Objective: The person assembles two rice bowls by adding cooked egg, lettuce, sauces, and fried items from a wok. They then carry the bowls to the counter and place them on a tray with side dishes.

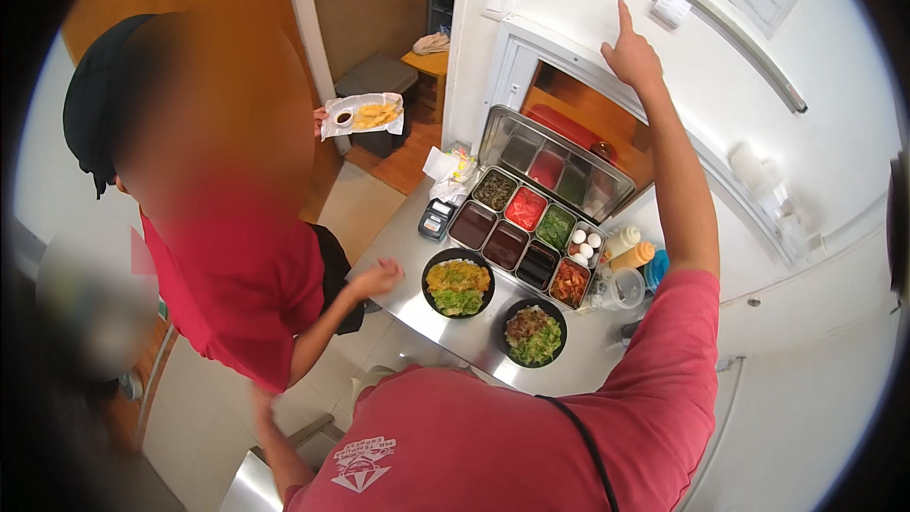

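My right arm is raised along the wall. Its hand (633, 52) holds nothing, with the index finger stretched toward small paper slips (671, 8) under a metal rail (730, 28); the fingertip appears just short of them. My left hand (263, 405) hangs low by the co-worker's elbow, blurred and partly hidden, so its fingers cannot be made out. On the steel counter (417, 308) below my right arm stand two black bowls: one holds a yellow-orange topping and shredded lettuce (458, 299), the other brown meat and lettuce (536, 346).
A topping station (517, 237) with an open lid holds sauces, greens, eggs and red pickles. Beside it stand squeeze bottles (626, 246) and a card terminal (437, 219). At left, a co-worker in red (237, 294) holds a paper tray of fried food and dip (365, 116).
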### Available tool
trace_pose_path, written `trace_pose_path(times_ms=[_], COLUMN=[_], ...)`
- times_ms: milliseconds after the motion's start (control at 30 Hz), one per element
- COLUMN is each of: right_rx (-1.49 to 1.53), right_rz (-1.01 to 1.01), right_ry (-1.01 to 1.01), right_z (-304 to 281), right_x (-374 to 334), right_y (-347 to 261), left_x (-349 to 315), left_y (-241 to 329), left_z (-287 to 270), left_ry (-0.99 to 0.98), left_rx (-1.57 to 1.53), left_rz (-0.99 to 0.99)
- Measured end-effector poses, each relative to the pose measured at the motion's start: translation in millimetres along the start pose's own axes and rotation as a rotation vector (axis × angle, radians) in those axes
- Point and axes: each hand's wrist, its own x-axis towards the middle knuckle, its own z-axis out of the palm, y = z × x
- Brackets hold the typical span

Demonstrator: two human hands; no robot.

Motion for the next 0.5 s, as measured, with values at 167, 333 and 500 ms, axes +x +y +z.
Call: trace_pose_path(times_ms=[167, 333, 500], right_rx=[0.029, 0.162, 0.568], right_rz=[0.031, 0.096, 0.3], right_ry=[0.05, 0.053, -0.076], right_z=[12.7, 7.4, 29.0], right_x=[30.0, 26.0, -112.0], right_y=[-13.7, -23.0, -63.3], left_x=[138.6, 229.0, 291.5], left_y=[225.8, 458.3, 629.5], left_z=[-224.6, -241.6, -156.3], left_ry=[0.476, 0.798, 1.116], left_rx=[-0.24, 0.385, 0.832], left_rz=[0.305, 0.848, 1.312])
